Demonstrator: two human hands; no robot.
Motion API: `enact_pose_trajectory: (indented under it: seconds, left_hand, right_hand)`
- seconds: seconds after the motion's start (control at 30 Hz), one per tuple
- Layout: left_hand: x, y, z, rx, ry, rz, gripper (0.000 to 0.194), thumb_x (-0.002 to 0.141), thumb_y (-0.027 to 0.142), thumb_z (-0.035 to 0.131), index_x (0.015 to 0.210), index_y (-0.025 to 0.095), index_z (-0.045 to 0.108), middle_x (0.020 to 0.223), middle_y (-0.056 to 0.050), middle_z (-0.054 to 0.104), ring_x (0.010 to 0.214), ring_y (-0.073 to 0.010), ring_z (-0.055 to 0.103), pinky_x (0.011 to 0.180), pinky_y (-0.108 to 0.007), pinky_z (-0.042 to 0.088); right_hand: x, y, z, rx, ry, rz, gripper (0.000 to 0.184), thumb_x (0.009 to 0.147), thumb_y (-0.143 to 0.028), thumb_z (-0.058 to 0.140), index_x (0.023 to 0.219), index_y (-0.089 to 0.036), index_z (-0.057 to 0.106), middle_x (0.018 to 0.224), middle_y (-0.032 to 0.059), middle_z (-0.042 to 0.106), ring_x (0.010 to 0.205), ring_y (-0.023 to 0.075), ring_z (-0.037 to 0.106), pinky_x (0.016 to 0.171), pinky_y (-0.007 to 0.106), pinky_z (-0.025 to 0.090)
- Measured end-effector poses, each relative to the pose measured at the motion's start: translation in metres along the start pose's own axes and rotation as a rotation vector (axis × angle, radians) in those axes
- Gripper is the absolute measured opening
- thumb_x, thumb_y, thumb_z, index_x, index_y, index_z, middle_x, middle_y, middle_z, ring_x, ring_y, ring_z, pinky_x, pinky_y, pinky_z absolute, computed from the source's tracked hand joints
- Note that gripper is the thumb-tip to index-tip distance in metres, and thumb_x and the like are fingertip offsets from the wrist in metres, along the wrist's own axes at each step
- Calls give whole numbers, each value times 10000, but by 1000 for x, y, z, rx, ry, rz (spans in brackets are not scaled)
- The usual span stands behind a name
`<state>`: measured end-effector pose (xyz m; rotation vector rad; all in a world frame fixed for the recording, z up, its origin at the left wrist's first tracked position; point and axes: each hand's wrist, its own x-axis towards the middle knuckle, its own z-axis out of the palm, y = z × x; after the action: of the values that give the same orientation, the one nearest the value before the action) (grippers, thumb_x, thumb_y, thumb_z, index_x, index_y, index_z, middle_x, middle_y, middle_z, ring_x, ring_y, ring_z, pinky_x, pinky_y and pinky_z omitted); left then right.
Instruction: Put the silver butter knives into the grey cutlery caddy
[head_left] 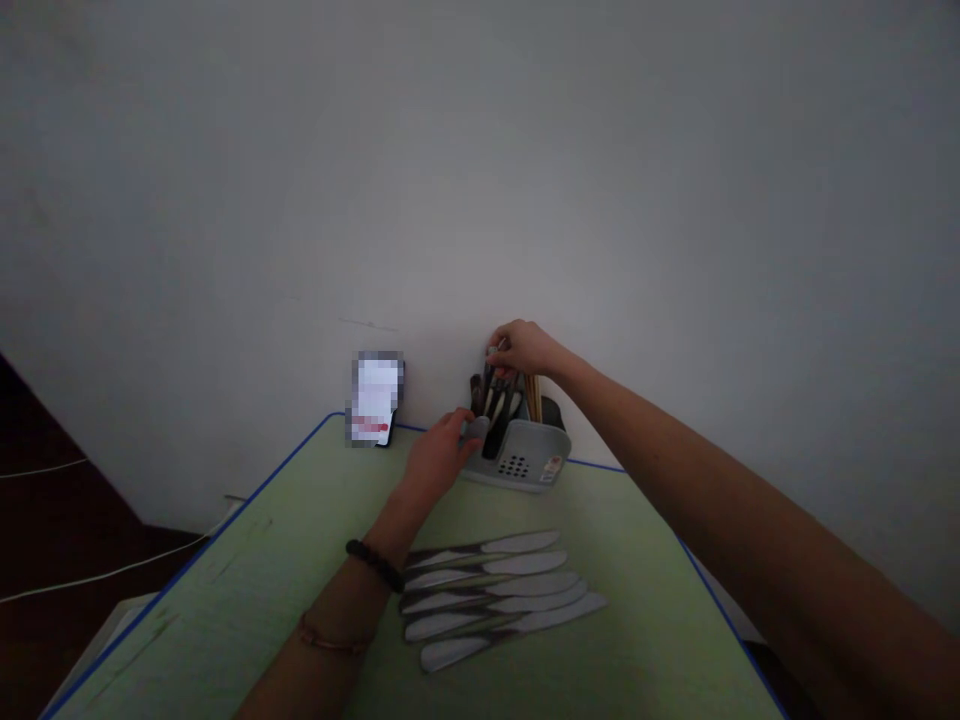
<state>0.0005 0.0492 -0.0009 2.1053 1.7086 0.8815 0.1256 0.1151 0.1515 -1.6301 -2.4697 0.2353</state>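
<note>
Cutlery holder [534,446] | left hand [441,452] gripping its side | right hand [526,346] arched above, pinching utensil [490,354]

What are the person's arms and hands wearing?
No gloves or sleeves show. Above the left hand sit a chunky, dark, beaded-looking bracelet and a thin, reddish-brown band. The right hand and its forearm show no jewellery.
</note>
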Motion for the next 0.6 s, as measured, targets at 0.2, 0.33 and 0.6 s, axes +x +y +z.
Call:
enact_pose_trajectory:
  seconds: [0.2, 0.33, 0.6]
  left_hand:
    - [0, 2, -1, 29, -16, -13, 285, 861, 300, 576, 1120, 219, 489, 1041, -48, 671, 900, -214, 650, 718, -290, 448]
    - [-1, 3, -3, 42, -27, -16, 295, 866, 324, 563, 1131, 224, 483, 1042, -51, 671, 917, -212, 648, 729, -290, 453]
    - [-2, 2, -2, 35, -48, -15, 309, 878, 334, 538, 1155, 218, 464, 1101, -73, 653, 929, -209, 654, 765, -307, 467]
  right_hand:
    - [5, 0, 4, -271, 96, -107, 263, 784, -122, 635, 1046, -126, 660, 1021, 119, 690, 970, 205, 639, 856, 279, 468]
    - [-4, 2, 11, -426, 171, -176, 294, 836, -120, 536, 1118, -101, 617, 1152, 188, 612, 1068, 277, 582, 880, 359, 438]
    - [-22, 3, 24, -564, 235, -239, 276, 902, -133, 397, 1035, -89, 635, 1037, 182, 649, 1039, 275, 564, 889, 383, 386]
